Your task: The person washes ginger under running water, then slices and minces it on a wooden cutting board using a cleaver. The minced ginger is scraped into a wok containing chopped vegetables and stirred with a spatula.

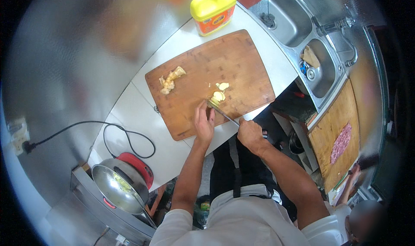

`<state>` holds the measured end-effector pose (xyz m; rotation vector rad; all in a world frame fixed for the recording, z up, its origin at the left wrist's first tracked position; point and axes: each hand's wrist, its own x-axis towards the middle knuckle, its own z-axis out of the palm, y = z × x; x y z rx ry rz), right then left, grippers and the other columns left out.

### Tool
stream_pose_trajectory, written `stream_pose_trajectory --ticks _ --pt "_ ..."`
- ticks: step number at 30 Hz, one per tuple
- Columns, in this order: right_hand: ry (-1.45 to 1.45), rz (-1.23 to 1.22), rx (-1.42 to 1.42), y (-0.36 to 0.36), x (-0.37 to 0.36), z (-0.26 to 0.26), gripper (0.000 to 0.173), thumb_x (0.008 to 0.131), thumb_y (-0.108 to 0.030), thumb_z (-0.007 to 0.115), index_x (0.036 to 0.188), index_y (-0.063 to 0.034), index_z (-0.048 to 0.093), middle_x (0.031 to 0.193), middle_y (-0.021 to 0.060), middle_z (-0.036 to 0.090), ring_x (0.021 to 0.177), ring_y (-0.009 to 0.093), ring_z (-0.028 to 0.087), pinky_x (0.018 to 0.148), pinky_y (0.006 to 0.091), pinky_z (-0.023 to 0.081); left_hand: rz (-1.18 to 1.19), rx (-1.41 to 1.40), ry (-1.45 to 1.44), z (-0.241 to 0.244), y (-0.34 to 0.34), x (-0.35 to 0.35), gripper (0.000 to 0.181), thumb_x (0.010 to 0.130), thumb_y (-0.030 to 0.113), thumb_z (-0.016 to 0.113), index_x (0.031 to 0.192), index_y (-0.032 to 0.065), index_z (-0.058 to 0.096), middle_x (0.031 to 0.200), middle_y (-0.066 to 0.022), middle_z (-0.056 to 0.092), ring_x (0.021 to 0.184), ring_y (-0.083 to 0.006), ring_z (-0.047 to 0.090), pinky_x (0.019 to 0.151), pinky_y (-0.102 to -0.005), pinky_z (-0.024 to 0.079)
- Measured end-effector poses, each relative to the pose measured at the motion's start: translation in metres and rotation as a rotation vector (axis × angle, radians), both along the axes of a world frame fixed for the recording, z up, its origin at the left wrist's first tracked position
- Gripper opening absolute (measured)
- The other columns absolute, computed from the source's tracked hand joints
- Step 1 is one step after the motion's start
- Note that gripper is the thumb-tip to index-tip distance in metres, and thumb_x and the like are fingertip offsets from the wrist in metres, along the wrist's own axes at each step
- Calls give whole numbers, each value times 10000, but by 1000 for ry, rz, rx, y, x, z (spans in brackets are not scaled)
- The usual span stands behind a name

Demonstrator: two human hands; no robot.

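My right hand (250, 133) grips the handle of a knife (225, 113), its blade lying over the near edge of the wooden cutting board (233, 61). Beside the blade's tip, my left hand (205, 121) rests its fingers at a piece of ginger, which the fingers and knife mostly hide. Pale ginger slices (219, 96) lie just past the blade, with a few more a little farther off. Toward the board's far left sits a knobbly ginger root (171, 80), unpeeled in places.
A yellow jug (212, 11) stands behind the board. To the right are a double steel sink (288, 17) and another board (316, 142) bearing minced meat (341, 144). A pan (115, 186) and a corded red appliance (137, 168) stand at left. Another person's hand (355, 171) is at lower right.
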<state>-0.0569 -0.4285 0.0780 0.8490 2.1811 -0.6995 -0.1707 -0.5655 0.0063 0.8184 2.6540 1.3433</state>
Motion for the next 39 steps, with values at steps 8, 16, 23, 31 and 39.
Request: stream_pose_trajectory --ticks 8,16,23,31,39 --pt "91 -60 38 4 39 7 180 877 -122 632 984 16 675 912 292 708 893 471 697 821 555 562 21 -18 -16 2 -5 3 410 853 50 779 1231 6 625 1228 -186 656 1094 -365 662 912 -411 551" --pt "261 -107 58 -5 36 15 175 889 -146 645 942 22 642 815 294 692 778 480 687 745 566 561 50 21 20 -8 0 7 412 838 38 784 1219 -1 631 1227 -202 657 1113 -385 653 927 -414 541" --pt "251 -55 68 -18 14 24 159 882 -105 603 962 30 630 807 288 703 768 445 717 731 533 581 2 -34 2 -10 -8 8 473 782 -58 741 1234 -9 610 1225 -221 637 1099 -425 633 914 -442 535" --pt "191 -6 83 -13 7 33 170 881 -78 571 1000 25 635 853 261 728 798 410 740 738 494 597 -7 -23 0 -5 -6 6 484 744 -104 717 1204 -8 603 1132 -213 627 1032 -441 622 859 -453 525" --pt "151 -3 80 -15 -1 40 168 886 -69 574 1013 22 638 871 252 734 831 396 745 767 475 600 -17 -74 -6 -2 -8 6 384 800 -31 750 1163 -1 628 1110 -202 636 963 -409 646 794 -451 541"
